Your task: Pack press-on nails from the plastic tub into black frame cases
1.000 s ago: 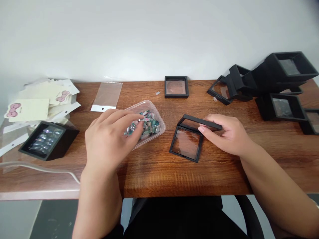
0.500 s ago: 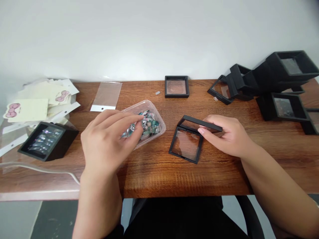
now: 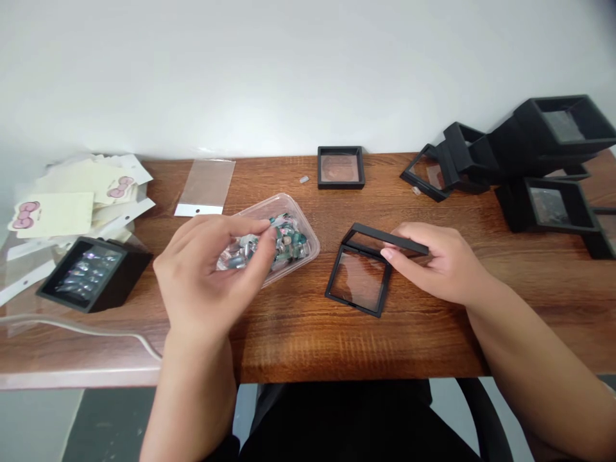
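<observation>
My left hand (image 3: 214, 273) hovers over a clear plastic tub (image 3: 315, 247), thumb and index finger closed in a pinch. Whatever lies between those fingertips is too small to make out. Small glossy pieces (image 3: 291, 240), teal, clear and grey, fill much of the tub; they look like false nails. To the right, my right hand (image 3: 436, 260) grips the raised half of a hinged black display frame (image 3: 359, 279), thumb in front and fingers behind. The frame's lower half lies flat on the table, its clear film window showing the wood beneath.
At left, a black box (image 3: 89, 276) holds shiny nail-like pieces beside a pile of printed cards (image 3: 60, 215). A clear bag (image 3: 205, 186), a small loose piece (image 3: 304, 179) and another black frame (image 3: 341, 168) lie towards the wall. Black frames (image 3: 543, 154) are stacked at right. A white cable (image 3: 91, 327) crosses front left.
My left fingertips have shifted slightly left and up over the tub, and more of its pieces show beneath the hand. My right hand and the hinged frame stay nearly still.
</observation>
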The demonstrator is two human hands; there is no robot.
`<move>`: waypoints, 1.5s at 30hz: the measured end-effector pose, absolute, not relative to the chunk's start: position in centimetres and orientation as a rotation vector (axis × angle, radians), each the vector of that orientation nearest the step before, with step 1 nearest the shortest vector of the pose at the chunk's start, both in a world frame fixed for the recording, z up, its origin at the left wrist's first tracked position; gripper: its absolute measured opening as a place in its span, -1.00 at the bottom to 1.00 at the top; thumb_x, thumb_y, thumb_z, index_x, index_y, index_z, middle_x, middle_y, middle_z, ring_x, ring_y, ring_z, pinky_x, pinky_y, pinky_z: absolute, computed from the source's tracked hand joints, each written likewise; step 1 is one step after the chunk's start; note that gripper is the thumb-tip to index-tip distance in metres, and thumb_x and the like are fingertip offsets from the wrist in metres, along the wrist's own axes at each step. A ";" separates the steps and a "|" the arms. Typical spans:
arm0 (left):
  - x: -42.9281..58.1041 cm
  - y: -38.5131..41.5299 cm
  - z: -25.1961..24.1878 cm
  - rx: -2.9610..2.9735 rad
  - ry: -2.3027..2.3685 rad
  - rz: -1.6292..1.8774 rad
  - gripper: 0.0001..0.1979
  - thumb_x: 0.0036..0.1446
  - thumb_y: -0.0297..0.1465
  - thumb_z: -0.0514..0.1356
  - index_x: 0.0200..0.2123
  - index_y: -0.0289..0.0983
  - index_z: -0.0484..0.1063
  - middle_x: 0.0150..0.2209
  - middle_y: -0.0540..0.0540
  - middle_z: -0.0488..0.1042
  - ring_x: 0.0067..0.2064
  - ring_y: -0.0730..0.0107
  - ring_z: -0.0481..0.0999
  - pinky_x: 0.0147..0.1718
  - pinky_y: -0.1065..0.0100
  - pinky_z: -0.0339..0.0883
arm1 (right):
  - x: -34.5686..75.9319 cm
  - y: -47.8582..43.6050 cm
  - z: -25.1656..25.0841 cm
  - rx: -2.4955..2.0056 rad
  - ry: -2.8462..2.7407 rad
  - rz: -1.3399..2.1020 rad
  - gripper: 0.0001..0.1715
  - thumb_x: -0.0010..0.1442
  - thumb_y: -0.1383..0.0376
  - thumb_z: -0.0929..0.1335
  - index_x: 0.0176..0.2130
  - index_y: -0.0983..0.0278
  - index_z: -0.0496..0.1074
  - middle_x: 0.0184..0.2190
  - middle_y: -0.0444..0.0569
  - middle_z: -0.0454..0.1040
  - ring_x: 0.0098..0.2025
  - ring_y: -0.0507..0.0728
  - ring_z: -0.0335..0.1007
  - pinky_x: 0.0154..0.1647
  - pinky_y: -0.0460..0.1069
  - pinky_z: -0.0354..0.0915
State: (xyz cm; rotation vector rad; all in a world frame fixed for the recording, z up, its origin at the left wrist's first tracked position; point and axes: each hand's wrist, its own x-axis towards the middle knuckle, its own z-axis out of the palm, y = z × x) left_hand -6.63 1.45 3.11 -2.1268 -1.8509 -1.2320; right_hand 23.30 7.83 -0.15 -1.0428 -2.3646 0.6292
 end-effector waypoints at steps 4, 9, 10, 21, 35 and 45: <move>-6.4 1.2 3.1 -2.075 -1.992 -1.314 -0.88 0.12 -0.42 0.33 -0.25 -0.13 0.52 -0.33 0.04 0.58 -0.38 0.36 0.51 -0.33 0.22 0.41 | 23.3 7.7 -0.1 -1.050 -2.352 0.639 -0.81 0.30 0.26 0.35 -0.37 0.22 0.32 -0.54 -0.21 0.28 -0.51 0.00 0.23 -0.45 -0.05 0.19; -5.3 0.7 3.2 -2.071 -2.017 -1.725 -0.90 0.16 -0.42 0.30 -0.25 -0.09 0.52 -0.35 0.07 0.55 -0.38 0.42 0.47 -0.37 0.27 0.35 | 23.5 7.7 0.3 -0.940 -2.293 0.749 -0.83 0.21 0.27 0.43 -0.16 0.20 0.42 -0.31 -0.12 0.52 -0.32 0.07 0.46 -0.28 -0.01 0.38; -5.0 0.6 3.2 -2.070 -2.023 -1.823 -0.91 0.17 -0.41 0.30 -0.26 -0.08 0.52 -0.35 0.07 0.55 -0.37 0.42 0.48 -0.36 0.27 0.37 | 23.6 7.7 0.3 -0.908 -2.262 0.746 -0.73 0.19 0.27 0.45 -0.09 0.19 0.42 -0.24 -0.08 0.54 -0.26 0.10 0.49 -0.23 0.01 0.41; -2.0 -0.3 2.1 -2.393 -1.827 -2.589 -0.92 0.20 -0.47 0.31 -0.27 -0.16 0.55 -0.36 0.01 0.59 -0.32 0.35 0.60 -0.29 0.23 0.51 | 21.2 4.2 0.8 -0.675 -2.064 -0.038 -0.68 0.09 0.24 0.50 -0.13 0.11 0.46 -0.33 -0.08 0.53 -0.30 0.17 0.47 -0.27 0.13 0.46; -0.2 -0.1 1.8 -2.652 -1.615 -2.405 -0.78 0.07 -0.59 0.37 -0.24 -0.19 0.59 -0.38 -0.05 0.64 -0.39 0.35 0.62 -0.38 0.28 0.53 | 18.8 2.9 1.7 -0.718 -1.924 0.364 -0.84 0.17 0.44 0.45 -0.23 0.21 0.51 -0.47 -0.13 0.59 -0.44 0.07 0.44 -0.37 0.05 0.45; -0.5 -0.3 1.8 -2.596 -1.619 -2.408 -0.81 0.11 -0.56 0.35 -0.23 -0.16 0.58 -0.38 -0.03 0.64 -0.39 0.37 0.60 -0.39 0.28 0.53 | 19.3 3.2 1.5 -0.673 -1.957 0.327 -0.75 0.13 0.47 0.47 -0.20 0.18 0.52 -0.48 -0.19 0.59 -0.47 0.05 0.43 -0.41 0.01 0.46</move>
